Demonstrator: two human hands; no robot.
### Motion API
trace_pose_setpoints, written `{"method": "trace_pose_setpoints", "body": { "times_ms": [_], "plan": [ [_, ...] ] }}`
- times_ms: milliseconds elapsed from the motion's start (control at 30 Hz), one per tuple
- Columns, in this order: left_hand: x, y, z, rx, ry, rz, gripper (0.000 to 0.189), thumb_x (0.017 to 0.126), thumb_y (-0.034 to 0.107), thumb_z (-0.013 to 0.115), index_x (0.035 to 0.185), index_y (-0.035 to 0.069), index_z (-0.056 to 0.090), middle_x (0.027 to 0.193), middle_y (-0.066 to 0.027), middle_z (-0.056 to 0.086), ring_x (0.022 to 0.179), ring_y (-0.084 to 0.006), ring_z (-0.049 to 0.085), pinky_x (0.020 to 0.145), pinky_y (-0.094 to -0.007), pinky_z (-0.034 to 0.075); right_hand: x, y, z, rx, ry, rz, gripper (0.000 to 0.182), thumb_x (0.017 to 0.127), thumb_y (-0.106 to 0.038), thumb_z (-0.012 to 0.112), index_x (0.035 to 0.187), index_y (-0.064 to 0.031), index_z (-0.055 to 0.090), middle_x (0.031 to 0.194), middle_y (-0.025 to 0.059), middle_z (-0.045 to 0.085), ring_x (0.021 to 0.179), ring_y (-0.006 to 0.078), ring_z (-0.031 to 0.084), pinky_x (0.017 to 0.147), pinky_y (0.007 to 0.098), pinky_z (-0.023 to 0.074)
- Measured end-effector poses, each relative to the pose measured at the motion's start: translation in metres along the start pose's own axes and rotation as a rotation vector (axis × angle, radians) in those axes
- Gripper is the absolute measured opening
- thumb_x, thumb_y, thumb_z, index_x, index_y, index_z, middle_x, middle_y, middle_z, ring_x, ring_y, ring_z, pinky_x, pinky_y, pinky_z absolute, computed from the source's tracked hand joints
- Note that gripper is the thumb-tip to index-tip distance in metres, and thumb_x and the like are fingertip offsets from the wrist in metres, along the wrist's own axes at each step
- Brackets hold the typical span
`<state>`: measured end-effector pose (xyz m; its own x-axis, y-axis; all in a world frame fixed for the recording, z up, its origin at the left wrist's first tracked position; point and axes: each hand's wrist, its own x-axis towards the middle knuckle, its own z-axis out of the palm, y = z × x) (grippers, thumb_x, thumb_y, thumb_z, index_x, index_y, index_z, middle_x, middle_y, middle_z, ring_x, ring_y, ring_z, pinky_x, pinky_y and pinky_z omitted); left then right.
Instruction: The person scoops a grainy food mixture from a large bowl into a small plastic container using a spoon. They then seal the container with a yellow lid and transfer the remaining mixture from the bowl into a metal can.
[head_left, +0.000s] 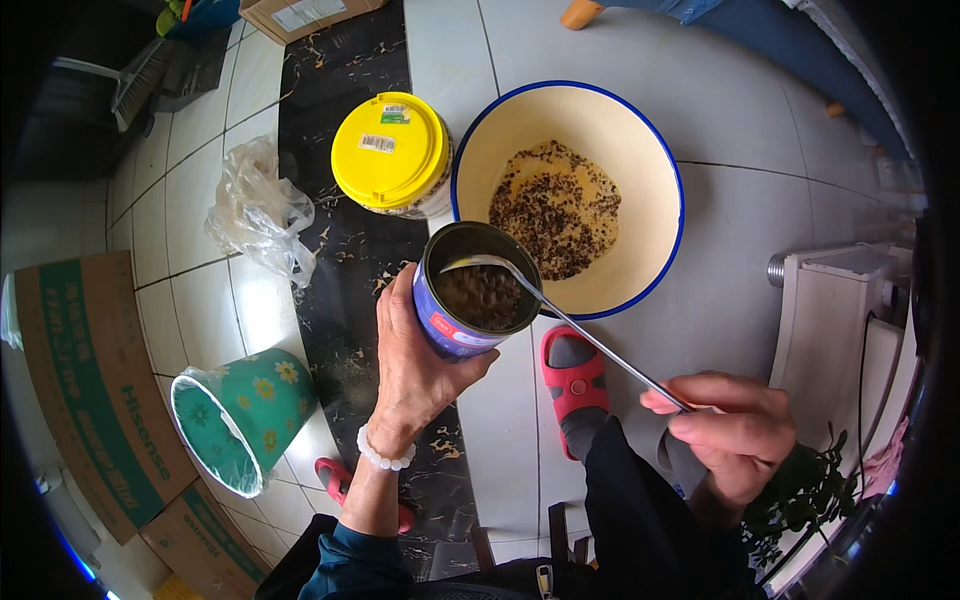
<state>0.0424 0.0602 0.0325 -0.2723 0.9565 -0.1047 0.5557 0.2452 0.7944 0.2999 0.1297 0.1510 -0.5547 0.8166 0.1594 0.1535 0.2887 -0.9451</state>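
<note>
My left hand (424, 367) grips a purple tin can (450, 326) from below and the side, its open mouth facing up and tilted toward me. Dark grains (491, 296), slightly blurred, lie inside it. In my right hand (731, 431) is the handle of a long metal spoon (600, 341), whose bowl reaches into the can. Just beyond the can stands a cream basin (649, 161) with a blue rim. Mixed dark and yellowish grains (555, 214) cover part of its bottom. Beside the basin is a clear jar with a yellow lid (390, 161).
A crumpled clear plastic bag (259, 206) lies on the floor at left. Nearer are a tipped green flowered bin (274, 412) and Hisense cardboard boxes (97, 390). A white appliance (832, 322) and a leafy plant (799, 495) stand at right. My foot in a red sandal (577, 382) is below the basin.
</note>
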Motion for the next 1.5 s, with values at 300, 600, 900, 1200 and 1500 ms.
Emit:
{"method": "trace_pose_setpoints", "body": {
  "times_ms": [300, 600, 900, 1200, 1500],
  "plan": [
    [-0.001, -0.002, 0.002, -0.017, -0.008, -0.004, 0.102, 0.05, 0.018, 0.085, 0.131, 0.0, 0.027, 0.12, -0.0221, 0.043, 0.111, -0.0379, 0.044, 0.096, -0.0438, 0.039, 0.014, 0.046, -0.006, -0.09, 0.367, 0.238, 0.015, 0.087, -0.002, 0.053, 0.097, 0.007, 0.061, 0.088, 0.0199, 0.065, 0.076, 0.024, 0.066, 0.07, 0.0316, 0.0531],
    [-0.001, -0.004, 0.002, -0.055, -0.008, -0.007, 0.102, 0.049, 0.017, 0.086, 0.131, 0.0, 0.027, 0.12, -0.0212, 0.043, 0.111, -0.0366, 0.045, 0.095, -0.0423, 0.04, 0.018, 0.093, 0.0, -0.407, 0.096, 0.335, 0.014, 0.083, 0.0, 0.055, 0.095, 0.0054, 0.06, 0.076, 0.0196, 0.063, 0.062, 0.0278, 0.061, 0.059, 0.0317, 0.0484],
    [-0.001, -0.002, 0.002, -0.052, -0.003, -0.025, 0.101, 0.049, 0.017, 0.086, 0.13, 0.0, 0.029, 0.119, -0.0203, 0.043, 0.112, -0.0355, 0.045, 0.095, -0.0416, 0.039, 0.026, 0.117, 0.056, 0.12, 0.257, 0.518, 0.016, 0.085, -0.005, 0.053, 0.094, 0.0059, 0.06, 0.071, 0.0153, 0.063, 0.063, 0.0216, 0.063, 0.06, 0.031, 0.0515],
    [-0.001, -0.001, 0.001, -0.039, -0.009, -0.008, 0.1, 0.049, 0.017, 0.086, 0.13, 0.0, 0.029, 0.119, -0.0201, 0.044, 0.111, -0.0356, 0.045, 0.096, -0.0417, 0.039, 0.043, 0.167, 0.035, 0.734, 0.593, 0.585, 0.023, 0.089, -0.011, 0.051, 0.105, 0.0056, 0.055, 0.091, 0.0241, 0.062, 0.083, 0.0324, 0.066, 0.076, 0.0395, 0.0562],
    [-0.001, -0.003, 0.001, -0.041, -0.013, 0.003, 0.101, 0.049, 0.017, 0.086, 0.13, -0.001, 0.028, 0.119, -0.0208, 0.044, 0.111, -0.0367, 0.045, 0.095, -0.0423, 0.039, 0.025, 0.131, 0.0, 0.64, 0.63, 0.515, 0.025, 0.089, -0.012, 0.051, 0.106, 0.005, 0.055, 0.089, 0.0256, 0.064, 0.08, 0.0331, 0.067, 0.072, 0.0387, 0.0568]
  ]
}}
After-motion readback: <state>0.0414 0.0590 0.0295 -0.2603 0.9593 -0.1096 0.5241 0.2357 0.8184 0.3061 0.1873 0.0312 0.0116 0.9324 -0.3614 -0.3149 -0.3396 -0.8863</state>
